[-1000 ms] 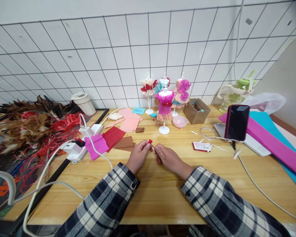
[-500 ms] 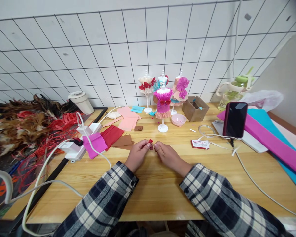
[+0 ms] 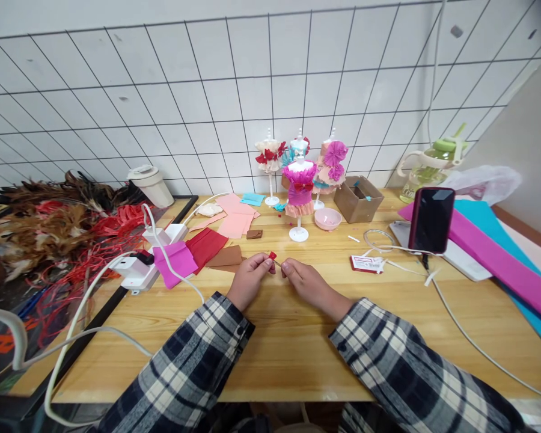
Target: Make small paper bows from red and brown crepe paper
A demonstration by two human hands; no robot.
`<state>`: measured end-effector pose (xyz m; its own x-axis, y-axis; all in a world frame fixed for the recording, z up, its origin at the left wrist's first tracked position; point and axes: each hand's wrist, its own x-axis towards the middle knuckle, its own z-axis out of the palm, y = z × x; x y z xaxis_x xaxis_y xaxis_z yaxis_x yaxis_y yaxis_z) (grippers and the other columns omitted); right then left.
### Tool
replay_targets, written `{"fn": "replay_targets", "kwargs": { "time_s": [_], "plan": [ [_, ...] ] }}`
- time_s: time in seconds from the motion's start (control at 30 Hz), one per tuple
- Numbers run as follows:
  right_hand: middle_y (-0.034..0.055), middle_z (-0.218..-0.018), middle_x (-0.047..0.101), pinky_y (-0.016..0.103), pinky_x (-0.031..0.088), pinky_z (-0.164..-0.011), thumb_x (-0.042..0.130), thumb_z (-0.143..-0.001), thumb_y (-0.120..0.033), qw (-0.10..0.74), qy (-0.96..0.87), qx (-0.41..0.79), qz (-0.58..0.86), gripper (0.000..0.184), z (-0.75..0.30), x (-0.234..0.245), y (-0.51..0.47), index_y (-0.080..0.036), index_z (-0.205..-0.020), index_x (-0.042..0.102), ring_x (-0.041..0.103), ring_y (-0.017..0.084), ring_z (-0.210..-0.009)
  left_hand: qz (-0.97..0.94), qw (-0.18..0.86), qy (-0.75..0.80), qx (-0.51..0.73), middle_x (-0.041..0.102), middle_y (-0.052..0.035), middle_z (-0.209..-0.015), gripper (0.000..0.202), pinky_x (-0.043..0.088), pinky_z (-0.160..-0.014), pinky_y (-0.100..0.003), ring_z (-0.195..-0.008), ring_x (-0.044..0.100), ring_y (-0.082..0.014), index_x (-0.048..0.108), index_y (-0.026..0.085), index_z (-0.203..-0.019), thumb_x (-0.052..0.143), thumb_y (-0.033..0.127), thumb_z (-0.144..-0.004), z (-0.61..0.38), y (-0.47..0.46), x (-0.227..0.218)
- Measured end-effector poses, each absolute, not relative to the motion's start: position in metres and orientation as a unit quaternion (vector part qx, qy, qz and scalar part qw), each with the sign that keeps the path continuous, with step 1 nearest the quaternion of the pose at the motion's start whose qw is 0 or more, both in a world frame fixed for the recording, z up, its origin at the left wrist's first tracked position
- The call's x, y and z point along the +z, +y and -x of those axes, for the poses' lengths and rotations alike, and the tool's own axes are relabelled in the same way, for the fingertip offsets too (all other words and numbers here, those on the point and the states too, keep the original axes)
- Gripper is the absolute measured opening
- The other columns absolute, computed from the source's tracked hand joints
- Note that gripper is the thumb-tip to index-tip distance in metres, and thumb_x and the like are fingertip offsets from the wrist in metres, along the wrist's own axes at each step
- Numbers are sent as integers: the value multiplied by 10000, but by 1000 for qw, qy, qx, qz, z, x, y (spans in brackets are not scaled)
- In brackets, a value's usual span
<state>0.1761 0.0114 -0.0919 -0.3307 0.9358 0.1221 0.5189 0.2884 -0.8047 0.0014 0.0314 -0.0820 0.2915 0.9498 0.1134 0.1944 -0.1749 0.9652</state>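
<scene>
At the table's middle, the left hand pinches a tiny red scrap. The right hand, fingers closed, sits just beside it. Farther back, dressed mannequins look finished; paper sheets lie uncut.

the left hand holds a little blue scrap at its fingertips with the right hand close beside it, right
No: the scrap is red, not blue. The head view shows it at the fingertips of the left hand, with the right hand close beside it.
</scene>
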Motion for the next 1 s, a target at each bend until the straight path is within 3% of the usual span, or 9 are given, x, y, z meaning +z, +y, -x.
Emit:
{"fn": "replay_targets", "kwargs": {
  "time_s": [0.23,0.77,1.0],
  "plan": [
    [3,-736,553,259,370,-676,247,-961,-469,309,-739,319,507,386,-174,-96,13,-217,-785,482,509,146,-702,-687,436,443,376,592,-20,-697,278,409,-735,-264,-721,539,-165,590,153,-680,513,370,-835,-5,28,-80],
    [-4,-723,553,254,362,-672,275,-953,-477,338,-719,370,481,411,-172,-93,13,-206,-771,525,495,138,-694,-654,528,375,391,598,-27,-715,262,406,-768,-270,-740,536,-157,608,136,-695,543,344,-839,-4,31,-85],
    [-20,-630,465,250,357,-615,247,-955,-494,369,-700,420,444,431,-172,-91,10,-205,-775,512,445,130,-614,-601,589,354,408,605,-30,-710,240,411,-763,-278,-730,541,-160,628,133,-713,572,341,-818,-7,29,-85]
  ]
}}
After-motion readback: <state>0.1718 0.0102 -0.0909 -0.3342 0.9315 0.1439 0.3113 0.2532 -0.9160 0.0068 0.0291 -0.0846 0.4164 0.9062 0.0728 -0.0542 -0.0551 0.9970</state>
